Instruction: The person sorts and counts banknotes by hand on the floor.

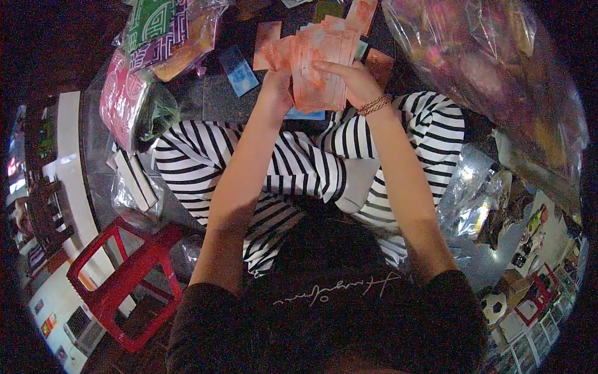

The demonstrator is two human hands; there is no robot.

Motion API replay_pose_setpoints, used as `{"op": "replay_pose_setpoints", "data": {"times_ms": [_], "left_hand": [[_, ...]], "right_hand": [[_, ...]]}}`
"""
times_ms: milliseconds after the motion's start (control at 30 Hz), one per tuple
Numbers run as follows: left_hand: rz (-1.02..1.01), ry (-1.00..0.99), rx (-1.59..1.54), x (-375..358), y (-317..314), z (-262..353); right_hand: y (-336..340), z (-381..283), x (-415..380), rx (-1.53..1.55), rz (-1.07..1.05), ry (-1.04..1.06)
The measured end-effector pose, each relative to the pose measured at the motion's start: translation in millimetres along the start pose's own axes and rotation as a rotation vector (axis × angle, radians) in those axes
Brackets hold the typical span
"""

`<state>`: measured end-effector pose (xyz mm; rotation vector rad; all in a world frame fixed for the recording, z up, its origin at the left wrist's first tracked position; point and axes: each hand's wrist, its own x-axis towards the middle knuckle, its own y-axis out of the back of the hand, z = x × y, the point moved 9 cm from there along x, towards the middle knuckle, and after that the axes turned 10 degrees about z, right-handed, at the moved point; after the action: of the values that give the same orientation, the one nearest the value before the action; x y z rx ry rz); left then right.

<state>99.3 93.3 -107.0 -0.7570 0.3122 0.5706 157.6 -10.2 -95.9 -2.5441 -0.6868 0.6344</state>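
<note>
A thick, slightly fanned stack of orange-red banknotes [319,65] is held up between both hands, above my crossed legs. My left hand [276,90] is closed on the stack's left side, its fingers mostly hidden behind the paper. My right hand [359,82] grips the right edge, thumb lying across the front. Around the stack, on the dark tiles, lie a blue note [238,70], a red note [268,43] and another red note [379,66]. Part of a light blue note [305,115] shows below the stack.
Wrapped packs with green, purple and pink patterns [152,37] lie at the upper left. A big clear plastic bag [473,62] fills the upper right. A red plastic stool [128,280] is at the lower left. Striped trousers [299,165] cover my legs.
</note>
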Motion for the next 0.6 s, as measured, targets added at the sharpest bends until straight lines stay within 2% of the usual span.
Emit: {"op": "replay_pose_setpoints", "data": {"times_ms": [267, 600], "left_hand": [[-0.061, -0.065, -0.008, -8, -7, 9], [-0.017, -0.013, 0.114, -5, 0, 3]], "right_hand": [[-2, 3, -1, 0.033, -0.032, -0.008], [3, 2, 0, -0.043, 0.009, 0.031]]}}
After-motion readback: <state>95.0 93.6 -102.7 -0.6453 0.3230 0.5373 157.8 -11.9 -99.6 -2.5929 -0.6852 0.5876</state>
